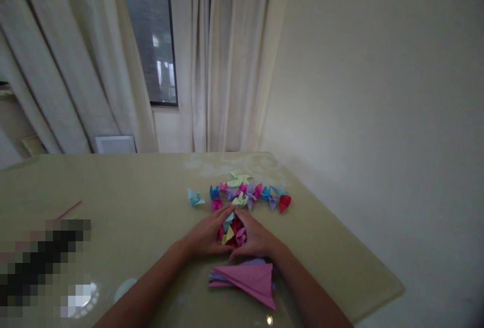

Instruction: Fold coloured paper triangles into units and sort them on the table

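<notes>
My left hand point(208, 235) and my right hand point(256, 234) curve toward each other at the table's middle, fingertips meeting at the far side and thumbs at the near side. Inside this ring sits a small heap of folded paper cranes point(235, 232) in red, pink, yellow and pale blue, gripped between both palms. Whether the heap rests on the table cannot be made out. Just beyond my fingertips lies a loose row of more origami cranes point(250, 196). Between my forearms is a larger folded pink paper piece point(251, 280) with lilac paper under it.
The pale table point(143, 192) narrows to a corner at right, beside a plain wall point(378, 91). One light blue crane point(195, 198) lies apart at the row's left. A thin pink stick point(69, 209) and a blurred dark object point(45, 257) are on the left. Curtains point(234, 55) hang behind.
</notes>
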Demonstrator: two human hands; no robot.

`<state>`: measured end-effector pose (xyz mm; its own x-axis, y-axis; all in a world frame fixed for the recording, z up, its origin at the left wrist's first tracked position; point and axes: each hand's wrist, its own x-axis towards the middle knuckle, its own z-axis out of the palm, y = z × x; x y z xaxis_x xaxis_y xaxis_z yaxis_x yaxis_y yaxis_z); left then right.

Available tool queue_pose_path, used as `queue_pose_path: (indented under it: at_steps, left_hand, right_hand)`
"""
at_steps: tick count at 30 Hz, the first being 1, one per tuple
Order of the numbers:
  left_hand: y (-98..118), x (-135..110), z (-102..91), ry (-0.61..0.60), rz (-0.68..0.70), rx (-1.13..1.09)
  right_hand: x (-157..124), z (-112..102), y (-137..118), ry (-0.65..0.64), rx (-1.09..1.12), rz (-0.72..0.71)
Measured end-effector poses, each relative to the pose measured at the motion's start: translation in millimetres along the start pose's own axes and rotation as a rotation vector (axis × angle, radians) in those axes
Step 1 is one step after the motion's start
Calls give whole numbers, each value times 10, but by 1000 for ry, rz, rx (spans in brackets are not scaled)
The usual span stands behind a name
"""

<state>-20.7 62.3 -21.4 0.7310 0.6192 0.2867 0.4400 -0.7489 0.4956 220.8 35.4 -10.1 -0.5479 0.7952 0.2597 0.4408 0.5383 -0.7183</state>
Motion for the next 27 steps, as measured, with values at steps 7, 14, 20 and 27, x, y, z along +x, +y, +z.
queue_pose_path:
  at_steps: [7, 14, 20, 27]
  left_hand:
    - [18, -17, -39, -23, -4, 5]
    - [58, -8, -66, -45, -22, 28]
    - [46, -19, -58, -35, -8, 38]
    - [16, -16, -43, -38, -2, 32]
  right_hand:
    - [-23, 17, 80, 2, 37, 5]
    - [-15, 19, 48, 11, 16, -28]
    - [-25, 23, -5, 25, -6, -39]
    - [-12, 24, -12, 33, -9, -45]
